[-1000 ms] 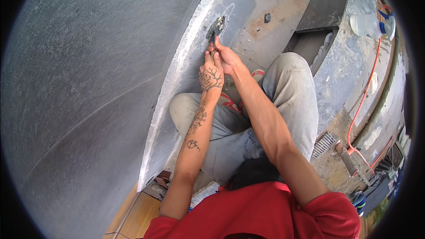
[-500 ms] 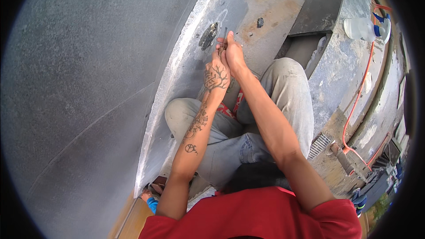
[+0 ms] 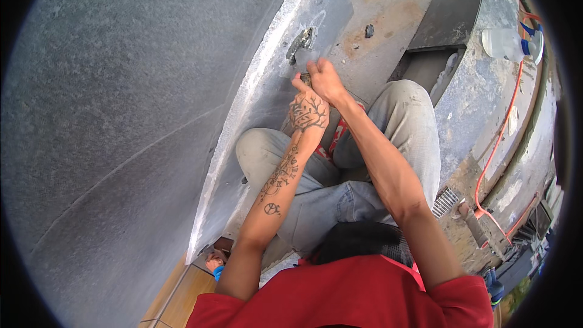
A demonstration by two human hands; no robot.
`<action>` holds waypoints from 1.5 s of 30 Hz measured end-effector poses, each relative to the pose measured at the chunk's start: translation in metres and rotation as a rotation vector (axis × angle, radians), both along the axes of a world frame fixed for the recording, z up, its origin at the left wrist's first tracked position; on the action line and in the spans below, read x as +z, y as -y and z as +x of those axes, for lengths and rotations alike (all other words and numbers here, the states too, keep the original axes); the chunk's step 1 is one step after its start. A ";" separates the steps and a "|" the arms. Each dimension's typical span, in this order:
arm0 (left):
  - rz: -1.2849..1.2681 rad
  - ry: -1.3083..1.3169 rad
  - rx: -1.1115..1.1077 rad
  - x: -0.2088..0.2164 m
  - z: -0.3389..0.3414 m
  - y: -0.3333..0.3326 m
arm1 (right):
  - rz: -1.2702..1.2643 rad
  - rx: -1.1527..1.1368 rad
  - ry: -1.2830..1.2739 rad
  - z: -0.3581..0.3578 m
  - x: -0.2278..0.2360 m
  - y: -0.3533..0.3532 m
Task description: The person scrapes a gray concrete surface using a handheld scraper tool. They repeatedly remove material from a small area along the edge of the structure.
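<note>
My left hand (image 3: 310,111), tattooed on its back, is closed around a small brownish piece (image 3: 305,78) whose kind I cannot make out. Just above and against it, my right hand (image 3: 328,82) pinches a thin, flat grey blade (image 3: 307,56), smeared by motion; any handle is hidden by the fingers. The two hands meet in front of my bent knees. Beyond the blade, a dark, rough-edged broken patch (image 3: 300,44) marks the lower face of the grey slab wall.
A large grey slab (image 3: 121,85) with a pale edge rises at left. At right are a rectangular opening (image 3: 434,67), a clear bottle (image 3: 503,44) with blue cap and an orange cord (image 3: 503,121). A dark chip (image 3: 369,31) lies ahead. Another person's hand (image 3: 215,260) shows lower left.
My right hand has turned, and the blade shows its flat side instead of its narrow edge. Both hands stay together. The whole view has shifted slightly.
</note>
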State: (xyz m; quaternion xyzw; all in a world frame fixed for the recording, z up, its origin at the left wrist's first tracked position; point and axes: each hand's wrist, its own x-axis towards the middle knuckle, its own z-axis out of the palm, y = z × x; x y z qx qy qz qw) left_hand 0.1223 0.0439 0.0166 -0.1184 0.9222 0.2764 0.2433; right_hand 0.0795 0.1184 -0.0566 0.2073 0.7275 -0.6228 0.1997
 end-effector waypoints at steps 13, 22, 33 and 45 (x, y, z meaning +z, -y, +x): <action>0.113 -0.126 -0.071 -0.005 0.000 0.019 | 0.232 0.182 -0.077 -0.013 0.043 0.003; 0.282 0.316 0.106 0.019 -0.042 0.035 | 0.343 0.009 0.052 -0.037 0.050 0.029; 0.259 -0.120 -0.261 -0.068 -0.016 0.088 | 0.515 -0.114 -0.128 -0.012 0.025 0.068; -0.001 -0.181 -0.186 -0.060 -0.011 0.062 | 0.520 0.111 -0.172 -0.014 0.021 0.050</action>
